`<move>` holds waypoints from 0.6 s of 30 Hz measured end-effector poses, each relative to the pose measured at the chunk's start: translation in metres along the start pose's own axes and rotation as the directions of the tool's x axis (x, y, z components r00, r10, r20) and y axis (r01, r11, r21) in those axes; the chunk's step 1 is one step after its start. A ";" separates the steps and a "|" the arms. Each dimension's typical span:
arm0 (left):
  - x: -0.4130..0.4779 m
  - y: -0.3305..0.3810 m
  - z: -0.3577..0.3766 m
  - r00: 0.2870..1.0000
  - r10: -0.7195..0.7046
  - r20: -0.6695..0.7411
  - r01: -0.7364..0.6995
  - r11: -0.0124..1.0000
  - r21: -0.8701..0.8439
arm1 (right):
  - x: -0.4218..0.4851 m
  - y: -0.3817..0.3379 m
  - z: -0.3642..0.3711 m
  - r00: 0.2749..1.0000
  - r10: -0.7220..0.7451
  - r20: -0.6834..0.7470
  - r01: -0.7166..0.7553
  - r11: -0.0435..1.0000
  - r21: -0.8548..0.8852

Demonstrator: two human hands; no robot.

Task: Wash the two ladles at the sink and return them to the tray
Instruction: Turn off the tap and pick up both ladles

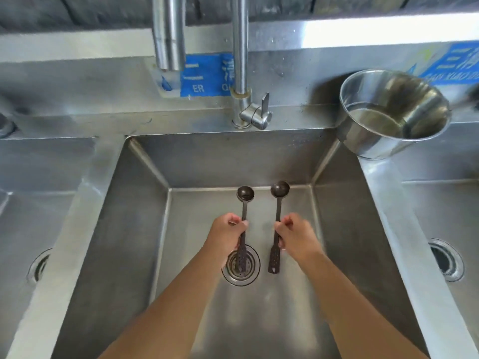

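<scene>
Two dark brown ladles with long perforated handles hang side by side over the middle steel sink (145, 203), bowls pointing away from me. My left hand (225, 234) grips the left ladle (245, 203) at mid-handle, its handle end over the drain (241, 265). My right hand (295, 237) grips the right ladle (278, 200) the same way. The tap spout (168, 35) hangs above with no water running. No tray is in view.
A steel pot (394, 112) holding some water sits on the rim at the back right. The tap lever (259, 112) stands behind the basin. More basins lie left (39, 203) and right (445, 229), each with a drain.
</scene>
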State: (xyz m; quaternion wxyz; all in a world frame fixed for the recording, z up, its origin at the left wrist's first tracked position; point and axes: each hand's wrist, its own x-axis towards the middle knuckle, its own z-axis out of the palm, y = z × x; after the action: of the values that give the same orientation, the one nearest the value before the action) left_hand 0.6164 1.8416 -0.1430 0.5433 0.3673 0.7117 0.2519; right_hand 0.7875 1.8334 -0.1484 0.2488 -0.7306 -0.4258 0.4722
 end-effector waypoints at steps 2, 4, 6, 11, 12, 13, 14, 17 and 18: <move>-0.023 0.008 -0.015 0.999 0.024 -0.021 -0.025 0.998 -0.058 | -0.027 -0.020 -0.006 0.999 -0.049 0.003 0.049 0.999 0.013; -0.051 0.015 -0.031 0.999 0.044 -0.028 -0.046 0.995 -0.086 | -0.056 -0.038 -0.011 0.997 -0.081 0.018 0.081 0.997 0.019; -0.077 0.021 -0.048 0.997 0.075 -0.023 -0.077 0.992 -0.096 | -0.086 -0.054 -0.015 0.996 -0.084 0.031 0.083 0.995 0.052; -0.148 0.034 -0.090 0.989 0.144 -0.033 -0.147 0.983 -0.109 | -0.163 -0.092 -0.027 0.995 -0.085 0.044 0.082 0.995 0.052; -0.159 0.035 -0.096 0.988 0.152 -0.037 -0.155 0.981 -0.113 | -0.175 -0.097 -0.028 0.995 -0.084 0.050 0.082 0.996 0.034; -0.175 0.038 -0.105 0.985 0.165 -0.043 -0.170 0.978 -0.123 | -0.193 -0.106 -0.031 0.995 -0.087 0.049 0.087 0.996 0.016; -0.191 0.043 -0.114 0.983 0.177 -0.048 -0.182 0.974 -0.135 | -0.211 -0.114 -0.033 0.995 -0.085 0.047 0.085 0.996 0.003; -0.238 0.053 -0.140 0.976 0.213 -0.048 -0.219 0.961 -0.168 | -0.266 -0.132 -0.037 0.994 -0.096 0.053 0.098 0.994 -0.042; -0.252 0.056 -0.147 0.976 0.217 -0.037 -0.220 0.956 -0.195 | -0.282 -0.137 -0.039 0.993 -0.102 0.053 0.105 0.994 -0.042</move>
State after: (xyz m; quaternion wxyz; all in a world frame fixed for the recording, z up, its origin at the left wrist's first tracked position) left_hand 0.5245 1.6806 0.0887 0.5405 0.3859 0.6423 0.3826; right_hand 0.7155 1.6635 0.1086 0.2456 -0.7006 -0.4798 0.4676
